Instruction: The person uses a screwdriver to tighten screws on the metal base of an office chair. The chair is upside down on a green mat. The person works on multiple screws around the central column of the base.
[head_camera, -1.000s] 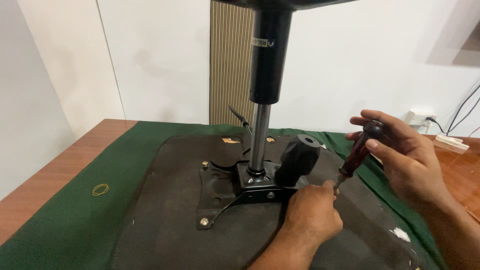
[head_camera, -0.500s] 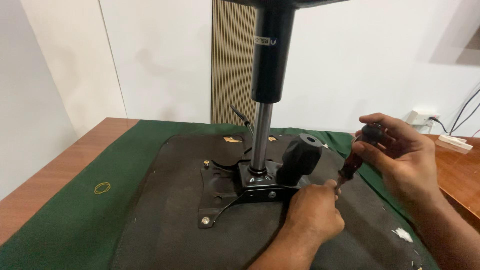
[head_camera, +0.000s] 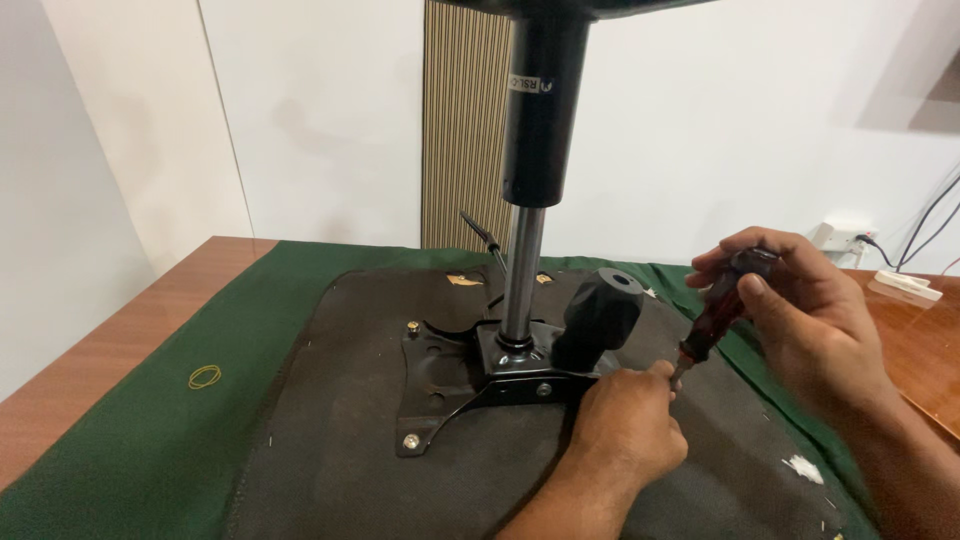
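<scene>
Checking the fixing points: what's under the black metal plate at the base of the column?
The black metal plate lies on the upturned dark seat underside, which rests on green cloth. Two screw heads show at its left corners. The left hand covers the right edge.

A matt green cloth (head_camera: 150, 440) covers a smooth, reddish wooden tabletop (head_camera: 120, 330), and on it lies a dark seat underside (head_camera: 330, 470) of dull, slightly rough fabric. A black metal plate (head_camera: 440, 385) with shiny screw heads is fixed to it, carrying a polished steel rod (head_camera: 522, 270) under a matt black cylinder (head_camera: 540, 120) and a matt black plastic knob (head_camera: 598, 315). The screwdriver (head_camera: 715, 315) handle is glossy, translucent dark red plastic.
</scene>
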